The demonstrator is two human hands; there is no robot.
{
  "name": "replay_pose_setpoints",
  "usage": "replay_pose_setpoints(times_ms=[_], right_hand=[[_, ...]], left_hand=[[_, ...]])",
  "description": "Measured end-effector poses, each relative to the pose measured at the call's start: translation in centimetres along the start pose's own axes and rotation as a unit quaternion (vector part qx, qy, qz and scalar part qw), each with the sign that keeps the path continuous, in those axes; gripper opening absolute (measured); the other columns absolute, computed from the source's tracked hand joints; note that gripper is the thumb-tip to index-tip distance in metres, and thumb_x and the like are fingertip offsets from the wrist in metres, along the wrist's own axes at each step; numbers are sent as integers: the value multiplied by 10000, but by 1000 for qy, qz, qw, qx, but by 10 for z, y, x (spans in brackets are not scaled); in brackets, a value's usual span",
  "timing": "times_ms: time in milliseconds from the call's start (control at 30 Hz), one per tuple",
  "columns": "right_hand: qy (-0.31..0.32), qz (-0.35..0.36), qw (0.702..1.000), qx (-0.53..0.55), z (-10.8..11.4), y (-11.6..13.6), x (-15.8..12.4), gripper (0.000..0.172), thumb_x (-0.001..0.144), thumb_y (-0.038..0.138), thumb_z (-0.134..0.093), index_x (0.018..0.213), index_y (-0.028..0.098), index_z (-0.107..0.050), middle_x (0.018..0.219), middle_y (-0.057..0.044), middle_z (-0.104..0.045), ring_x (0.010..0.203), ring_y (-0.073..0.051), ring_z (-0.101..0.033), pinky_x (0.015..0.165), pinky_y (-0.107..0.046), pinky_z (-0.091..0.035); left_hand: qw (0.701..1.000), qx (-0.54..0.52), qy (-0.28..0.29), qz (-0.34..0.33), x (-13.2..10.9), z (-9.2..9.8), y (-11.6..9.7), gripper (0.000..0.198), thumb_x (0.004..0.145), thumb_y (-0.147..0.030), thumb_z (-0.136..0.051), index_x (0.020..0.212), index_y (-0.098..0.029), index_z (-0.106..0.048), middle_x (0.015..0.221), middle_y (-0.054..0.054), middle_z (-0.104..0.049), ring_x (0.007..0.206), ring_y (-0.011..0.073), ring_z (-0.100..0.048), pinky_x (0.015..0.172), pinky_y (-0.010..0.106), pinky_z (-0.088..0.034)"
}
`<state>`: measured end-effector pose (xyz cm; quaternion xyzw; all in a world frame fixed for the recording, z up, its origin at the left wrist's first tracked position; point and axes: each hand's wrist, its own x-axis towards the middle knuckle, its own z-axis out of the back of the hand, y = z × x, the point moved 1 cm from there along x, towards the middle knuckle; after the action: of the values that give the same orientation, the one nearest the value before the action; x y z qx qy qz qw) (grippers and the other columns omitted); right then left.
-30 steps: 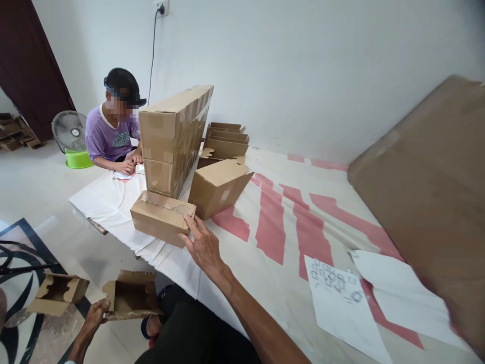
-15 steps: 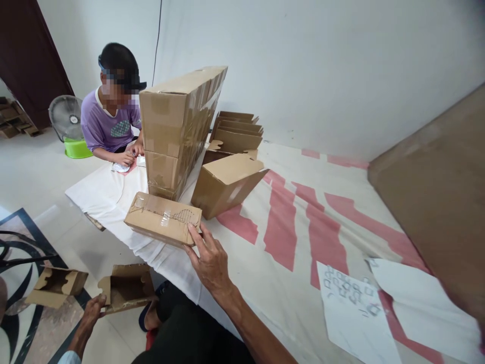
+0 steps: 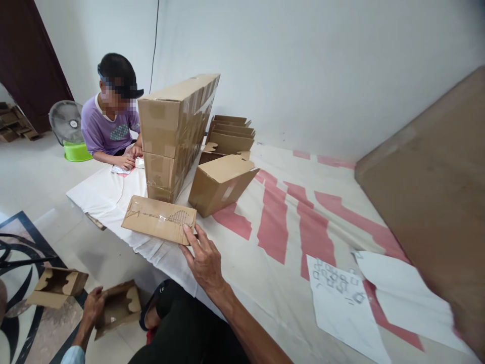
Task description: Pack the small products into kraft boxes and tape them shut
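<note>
My right hand (image 3: pixel 205 255) grips the near right end of a long taped cardboard box (image 3: pixel 151 216), thumb below and fingers on its printed face. This box is by the cloth's edge, its broad face turned toward me. Low on the left, my left hand (image 3: pixel 94 305) holds an open cardboard box (image 3: pixel 120 306) by its left side, above the floor. Its inside faces up and a notched flap shows at its right end. Beside that hand, a second open cardboard box (image 3: pixel 56 287) stands on the floor.
A tall taped stack of cardboard boxes (image 3: pixel 161 126) stands on the cloth-covered table (image 3: pixel 242 273). Behind it are more open boxes (image 3: pixel 233 139) and a tilted box (image 3: pixel 220 184). Papers (image 3: pixel 341 308) lie at right near a large brown board (image 3: pixel 428 202). Another person (image 3: pixel 113 119) sits at far left.
My left hand has turned the open box and shifted it slightly down and left. The taped box under my right hand has tipped, showing less of its front side. The view has shifted slightly.
</note>
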<state>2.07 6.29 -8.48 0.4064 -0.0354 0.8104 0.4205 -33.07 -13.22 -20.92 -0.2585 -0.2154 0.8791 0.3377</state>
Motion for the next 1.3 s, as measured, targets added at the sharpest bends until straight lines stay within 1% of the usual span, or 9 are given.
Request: replay_pose_setpoints(times_ms=[100,200,400,500,667,767,967,1067,1300], right_hand=[[-2,3,1000,17,0,0,-2,538,1003,201,-633,1536,229,-562,1481,-228,-617,1053,-298,-746,861,-446,-640],[-5,10,999,35,0,0,-4,541,1006,184,-618,1541,237,-554,1489,-232,-605,1051,-291,-750,867,-454,-651],[-17,20,995,98,14,2,-12,557,1010,117,-543,1549,254,-540,1535,-219,-561,1169,-293,-730,947,-462,-649],[-35,-25,992,122,40,1,-24,613,995,143,-566,1590,262,-473,1535,-191,-569,1338,-326,-646,1023,-499,-624],[-11,-114,985,131,86,-8,-59,698,952,235,-661,1601,252,-404,1381,-149,-681,1098,-290,-740,904,-472,-667],[-21,-120,986,115,101,-13,-73,594,954,258,-671,1520,248,-492,1354,-145,-688,1172,-305,-712,959,-491,-646],[-50,-157,978,126,110,-14,-80,483,962,260,-665,1431,259,-549,1404,-142,-638,1276,-304,-655,1009,-502,-623],[-51,-168,975,137,112,-13,-80,459,957,257,-657,1405,255,-557,1399,-140,-635,1267,-297,-658,1003,-486,-625],[-70,-157,974,149,123,-13,-66,220,967,300,-641,1177,238,-652,1239,-127,-686,1143,-276,-701,955,-417,-626]], left_hand=[[993,-88,-13,-76,21,24,-49,647,827,-626,-612,1311,-199,-647,1390,167,-703,1322,343,-672,1078,453,-572],[940,-215,48,-260,37,57,-126,1050,698,-628,-857,1590,-260,-442,1653,189,-476,1495,426,-497,1073,555,-566],[857,-150,139,-473,37,93,-246,1354,664,-585,-952,1713,-217,-179,1754,197,-279,1615,439,-267,1313,599,-256],[845,-144,147,-494,17,84,-256,1315,683,-603,-934,1704,-207,-206,1720,200,-328,1594,447,-306,1306,615,-261],[854,-190,178,-451,-28,49,-243,1281,701,-686,-887,1697,-224,-228,1709,201,-351,1582,453,-330,1287,606,-319],[857,-198,211,-428,-47,36,-244,1247,756,-704,-834,1711,-232,-187,1749,191,-297,1598,448,-306,1281,585,-342],[846,-167,281,-420,-35,46,-275,1062,798,-728,-766,1655,-241,-372,1673,163,-463,1542,432,-424,1196,544,-466],[863,-148,264,-405,-9,55,-316,900,826,-760,-698,1521,-207,-548,1567,191,-577,1476,436,-509,1172,562,-477],[841,25,90,-533,20,7,-481,1310,606,-671,-928,1619,-132,-295,1654,323,-340,1546,531,-325,1232,662,-314]])
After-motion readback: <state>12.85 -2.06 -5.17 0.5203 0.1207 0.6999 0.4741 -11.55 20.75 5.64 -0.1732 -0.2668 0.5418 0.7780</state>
